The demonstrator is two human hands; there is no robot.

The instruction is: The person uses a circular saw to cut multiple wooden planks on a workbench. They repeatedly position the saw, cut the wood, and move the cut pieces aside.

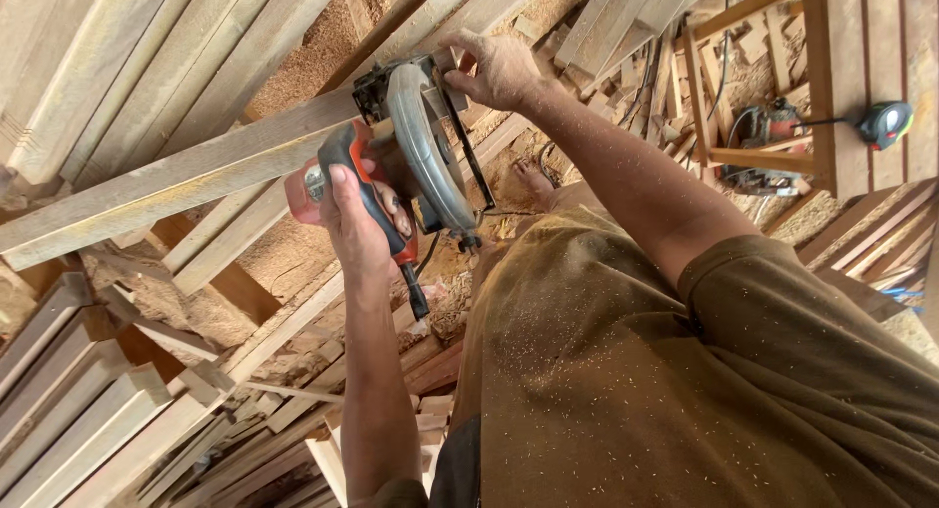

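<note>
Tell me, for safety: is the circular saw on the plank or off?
On: the circular saw sits with its base against the plank.

Olive-brown short-sleeved shirt (685, 371) flecked with pale sawdust, forearms bare

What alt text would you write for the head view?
A person's left hand grips a red circular saw on a long wooden plank. The right hand rests by the saw's guard; stacked timber and sawdust lie around.

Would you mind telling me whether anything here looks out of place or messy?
Sawdust speckles the person's brown shirt, and offcuts lie in loose heaps around the plank under the circular saw. Nothing looks damaged.
</note>
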